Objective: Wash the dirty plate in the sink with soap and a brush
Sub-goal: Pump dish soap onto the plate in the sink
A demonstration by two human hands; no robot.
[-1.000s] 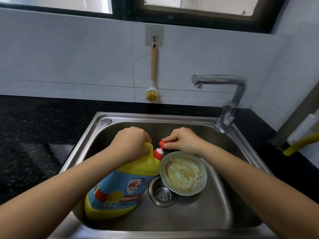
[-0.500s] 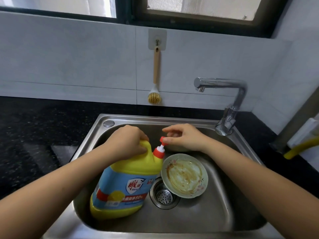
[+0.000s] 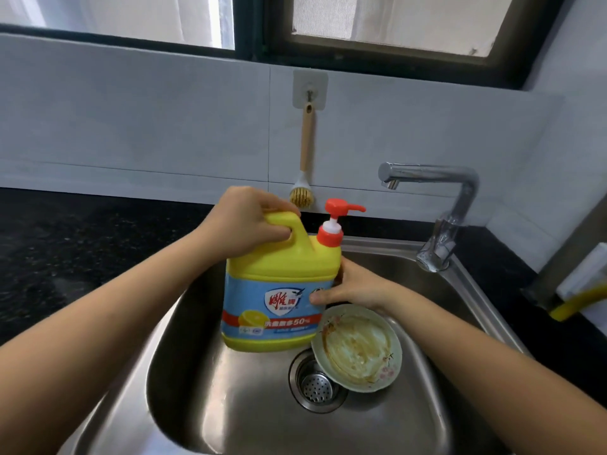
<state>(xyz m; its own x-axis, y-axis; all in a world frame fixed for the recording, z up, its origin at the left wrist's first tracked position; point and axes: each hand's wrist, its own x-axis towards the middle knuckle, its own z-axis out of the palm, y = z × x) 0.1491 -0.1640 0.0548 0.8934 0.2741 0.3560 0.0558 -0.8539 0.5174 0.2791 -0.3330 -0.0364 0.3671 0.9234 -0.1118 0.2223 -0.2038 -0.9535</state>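
Beside the plate (image 3: 394,351) rim, left hand (image 3: 246,221) and right hand (image 3: 354,285) fingers (image 3: 281,230) grip the bottle (image 3: 279,267).

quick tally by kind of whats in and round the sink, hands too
bottle: 1
plate: 1
brush: 1
tap: 1
strainer: 1
hands: 2 (left hand, right hand)
total: 7
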